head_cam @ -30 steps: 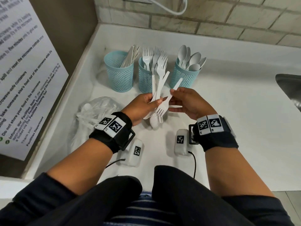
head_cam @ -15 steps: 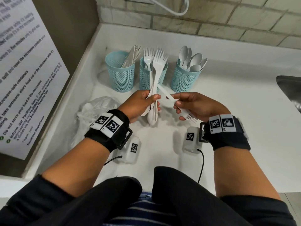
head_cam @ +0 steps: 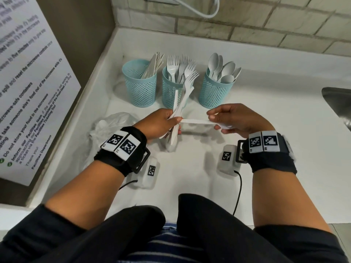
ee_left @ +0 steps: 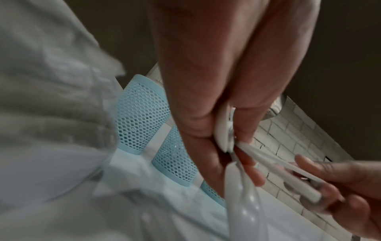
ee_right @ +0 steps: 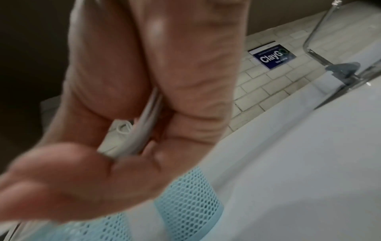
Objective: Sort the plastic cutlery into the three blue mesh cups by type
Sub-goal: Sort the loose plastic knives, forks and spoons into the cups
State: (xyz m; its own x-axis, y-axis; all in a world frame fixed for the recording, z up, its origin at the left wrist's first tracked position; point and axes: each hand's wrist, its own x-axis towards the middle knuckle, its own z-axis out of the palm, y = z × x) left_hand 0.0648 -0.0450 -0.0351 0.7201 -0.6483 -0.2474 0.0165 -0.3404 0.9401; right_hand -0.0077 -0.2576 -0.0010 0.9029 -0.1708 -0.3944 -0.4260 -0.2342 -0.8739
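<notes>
White plastic cutlery is standing sorted in three blue mesh cups at the back of the counter (head_cam: pixel 266 141): the knife cup (head_cam: pixel 141 86) on the left, the fork cup (head_cam: pixel 171 92) in the middle and the spoon cup (head_cam: pixel 215 90) on the right, all upright and just beside one another.

In front of the fork cup, the left hand (head_cam: pixel 161 124) is gripping a bunch (head_cam: pixel 179 109) of mixed cutlery, thumb and fingers clamped round the handles. One fork (head_cam: pixel 190 80) is sticking up out of the bunch, its tines overlapping the fork cup's rim in the head view. From the left wrist view, a spoon bowl (ee_left: pixel 245 203) is hanging below the fist, blurred.

The right hand (head_cam: pixel 239 118) is hovering just right of the left, over the counter, pinching one white piece (head_cam: pixel 197 121) between thumb and curled fingers. That piece is lying roughly level, spanning the gap between the hands, and its far end is touching the left thumb and the bunch. Its type is hard to tell; the right wrist view is showing only a ribbed white handle (ee_right: pixel 142 125) squeezed between the fingers.

A crumpled clear bag (head_cam: pixel 110 128) is lying on the counter left of the left hand. A sink (head_cam: pixel 340 103) is showing at the right edge, and a printed notice (head_cam: pixel 28 82) is hanging on the left wall.
</notes>
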